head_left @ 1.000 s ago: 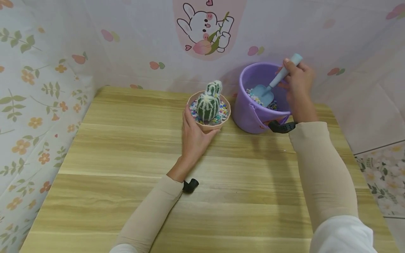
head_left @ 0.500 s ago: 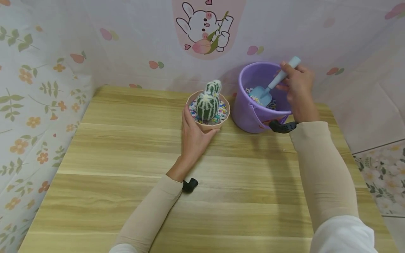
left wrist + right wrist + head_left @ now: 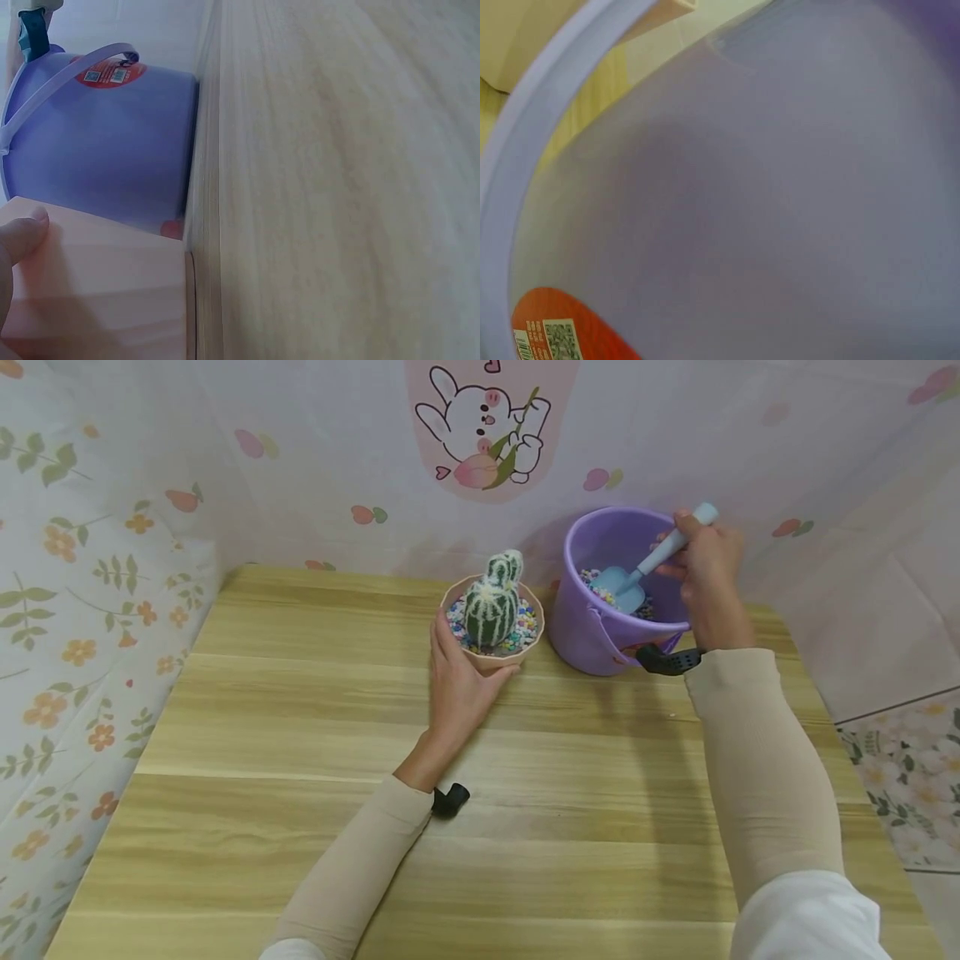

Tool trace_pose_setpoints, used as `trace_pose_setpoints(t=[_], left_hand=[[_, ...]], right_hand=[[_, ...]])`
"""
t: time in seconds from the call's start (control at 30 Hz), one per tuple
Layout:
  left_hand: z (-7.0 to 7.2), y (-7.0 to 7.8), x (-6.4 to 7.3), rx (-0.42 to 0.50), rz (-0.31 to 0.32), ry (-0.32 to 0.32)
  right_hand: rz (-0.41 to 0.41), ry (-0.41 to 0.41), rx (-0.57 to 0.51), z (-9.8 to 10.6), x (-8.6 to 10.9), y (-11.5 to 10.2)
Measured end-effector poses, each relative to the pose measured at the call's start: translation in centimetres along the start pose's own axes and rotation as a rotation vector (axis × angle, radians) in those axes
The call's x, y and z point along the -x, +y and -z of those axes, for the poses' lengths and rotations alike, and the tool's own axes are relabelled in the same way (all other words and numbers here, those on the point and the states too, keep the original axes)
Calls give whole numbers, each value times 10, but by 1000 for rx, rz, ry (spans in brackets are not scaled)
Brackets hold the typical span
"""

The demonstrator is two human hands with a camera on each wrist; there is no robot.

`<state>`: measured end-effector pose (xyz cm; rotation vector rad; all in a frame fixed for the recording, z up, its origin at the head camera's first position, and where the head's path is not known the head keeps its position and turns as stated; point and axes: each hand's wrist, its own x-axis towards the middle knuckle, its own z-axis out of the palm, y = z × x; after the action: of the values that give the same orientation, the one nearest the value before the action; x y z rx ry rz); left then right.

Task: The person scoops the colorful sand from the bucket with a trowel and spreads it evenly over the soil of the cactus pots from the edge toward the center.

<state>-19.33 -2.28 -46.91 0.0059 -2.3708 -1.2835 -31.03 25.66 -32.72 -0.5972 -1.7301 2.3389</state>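
My left hand [image 3: 457,681] holds a pale peach flower pot [image 3: 498,662] at its near left side, thumb across the front. A knitted green-and-white cactus [image 3: 491,614] stands upright in the pot among colourful pebbles [image 3: 528,625]. Just right of it is a purple bucket [image 3: 576,631], its bottom partly covered by similar pebbles. Over the bucket's right rim, my right hand [image 3: 711,564] grips the handle of a light blue toy shovel [image 3: 660,553]. The shovel's blade lies tilted on the pebbles inside. In the left wrist view, a thumb [image 3: 24,236] presses the pot [image 3: 105,285].
A wooden table [image 3: 300,710] carries both containers near its back edge, close to a patterned cloth wall [image 3: 300,460]. The bucket's carrying handle [image 3: 517,142] hangs down in front, above a red label [image 3: 570,326]. A tiny white speck lies on the table near the bucket.
The shovel's handle has tipped slightly lower, with the blade still among the pebbles in the bucket. My left hand and the pot have stayed in place.
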Motion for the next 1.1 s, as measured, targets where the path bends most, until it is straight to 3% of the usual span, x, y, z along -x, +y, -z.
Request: trace_pose_setpoints(t=[0.23, 0.5, 1.1], left_hand=[[0, -1, -1, 2, -2, -2], [0, -2, 0, -13, -8, 4], [1, 1, -1, -17, -9, -6]], right_hand=[[-28, 13, -37, 1, 1, 0], [-96, -72, 2, 1, -5, 2], [-95, 85, -113, 1, -5, -4]])
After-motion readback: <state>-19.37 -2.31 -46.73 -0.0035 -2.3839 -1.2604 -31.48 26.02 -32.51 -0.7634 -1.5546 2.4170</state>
